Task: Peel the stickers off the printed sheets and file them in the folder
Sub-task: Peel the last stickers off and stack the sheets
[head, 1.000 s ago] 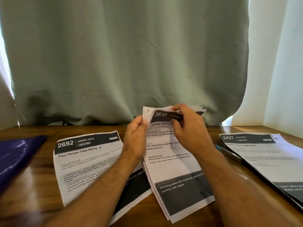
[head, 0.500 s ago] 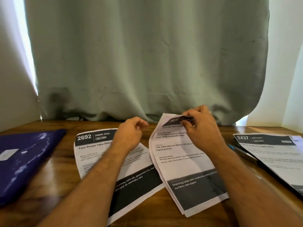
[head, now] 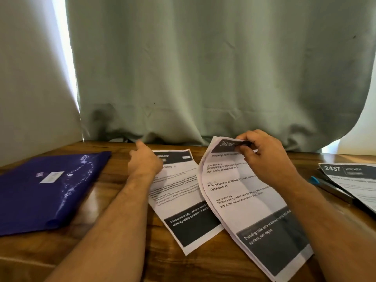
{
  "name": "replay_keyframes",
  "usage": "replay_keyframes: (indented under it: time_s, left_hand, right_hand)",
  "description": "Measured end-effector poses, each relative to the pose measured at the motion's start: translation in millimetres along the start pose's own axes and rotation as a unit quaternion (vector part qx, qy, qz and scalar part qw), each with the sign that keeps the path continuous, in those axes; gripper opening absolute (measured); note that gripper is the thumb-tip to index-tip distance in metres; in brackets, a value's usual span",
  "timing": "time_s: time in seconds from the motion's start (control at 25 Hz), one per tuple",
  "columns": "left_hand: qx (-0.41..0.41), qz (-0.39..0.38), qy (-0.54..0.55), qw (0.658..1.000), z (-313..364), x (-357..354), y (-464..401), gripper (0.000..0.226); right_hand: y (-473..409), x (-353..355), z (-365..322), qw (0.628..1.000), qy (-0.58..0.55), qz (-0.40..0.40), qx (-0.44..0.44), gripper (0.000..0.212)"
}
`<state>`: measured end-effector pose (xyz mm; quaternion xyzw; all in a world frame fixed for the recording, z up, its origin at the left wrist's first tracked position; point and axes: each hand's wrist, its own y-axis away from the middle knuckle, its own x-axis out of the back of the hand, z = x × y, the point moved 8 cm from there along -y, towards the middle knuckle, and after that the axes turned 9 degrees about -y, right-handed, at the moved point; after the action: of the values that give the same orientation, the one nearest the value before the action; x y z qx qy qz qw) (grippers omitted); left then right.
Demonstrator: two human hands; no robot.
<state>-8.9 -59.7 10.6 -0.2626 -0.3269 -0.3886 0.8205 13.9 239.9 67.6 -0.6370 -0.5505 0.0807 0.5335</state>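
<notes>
The top edge of the dressing-table sheet is pinched by the right hand, thumb and fingers curled on the dark header strip, where a sticker seems to be worked loose, though the sticker itself cannot be made out clearly. The sheet's upper end is lifted and curled off the tabletop, while its lower end rests on a few more sheets stacked beneath. Nothing is held by the left hand; it is blurred, its forefinger stretched out, over the top of the dining-area sheet just beside. The purple folder lies flat and closed at the left, well apart from both sheets. The peeling step is judged to be in hand. Next, the paper needs to be steadied by the free hand so the strip can be drawn off without tearing, and the folder must be opened for filing.
</notes>
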Motion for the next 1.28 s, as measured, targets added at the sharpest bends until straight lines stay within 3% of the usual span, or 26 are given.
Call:
replay_keyframes:
  time_s: [0.08, 0.2, 0.36, 0.44, 0.6, 0.72, 0.84, 0.92, 1.0, 1.16, 1.28]
  left_hand:
    - [-0.036, 0.005, 0.099, 0.994, 11.0, -2.1, -0.1, 0.080]
    - [-0.087, -0.010, 0.204, 0.975, 27.0, -9.6, 2.1, 0.035]
    - [-0.157, -0.087, 0.401, 0.898, 60.7, -21.2, 22.7, 0.016]
    - [-0.208, -0.093, 0.430, 0.874, 76.6, -22.4, 31.7, 0.004]
    - [-0.259, -0.070, 0.415, 0.869, 94.2, -22.3, 50.6, 0.030]
    - [-0.307, -0.131, 0.421, 0.843, 109.7, -28.7, 72.1, 0.045]
    - [-0.337, -0.191, 0.438, 0.812, 115.5, -40.1, 78.6, 0.032]
    - [-0.297, -0.171, 0.401, 0.849, 109.1, -49.5, 69.8, 0.007]
    - [-0.220, -0.178, 0.404, 0.870, 99.5, -62.0, 61.3, 0.007]
    - [-0.057, -0.246, 0.510, 0.822, 77.6, -73.7, 43.0, 0.018]
    - [-0.010, -0.276, 0.564, 0.778, 70.3, -76.2, 32.1, 0.029]
  right_hand:
    - [-0.6, 2.8, -2.8, 1.000, 0.011, 0.016, 0.011, 0.011]
    - [-1.3, 11.0, -7.9, 0.998, 0.032, 0.053, 0.021, 0.009]
    - [-0.3, 11.0, -11.8, 0.996, 0.031, 0.075, 0.025, 0.012]
    - [-0.1, 10.0, -12.3, 0.995, 0.034, 0.090, 0.021, 0.013]
    - [-2.4, 10.9, -8.6, 0.992, 0.036, 0.122, -0.004, 0.014]
    - [-2.5, 11.6, -5.6, 0.990, 0.017, 0.139, -0.029, 0.015]
    - [-0.2, 12.2, -4.9, 0.989, 0.021, 0.146, -0.033, 0.018]
    - [0.8, 12.2, -2.2, 0.990, 0.002, 0.139, -0.037, 0.029]
    - [0.4, 15.2, 6.4, 0.990, -0.014, 0.131, -0.055, 0.049]
    - [4.8, 33.1, 39.3, 0.978, 0.030, 0.130, -0.159, 0.079]
    - [13.8, 35.0, 66.3, 0.963, -0.021, 0.085, -0.256, 0.080]
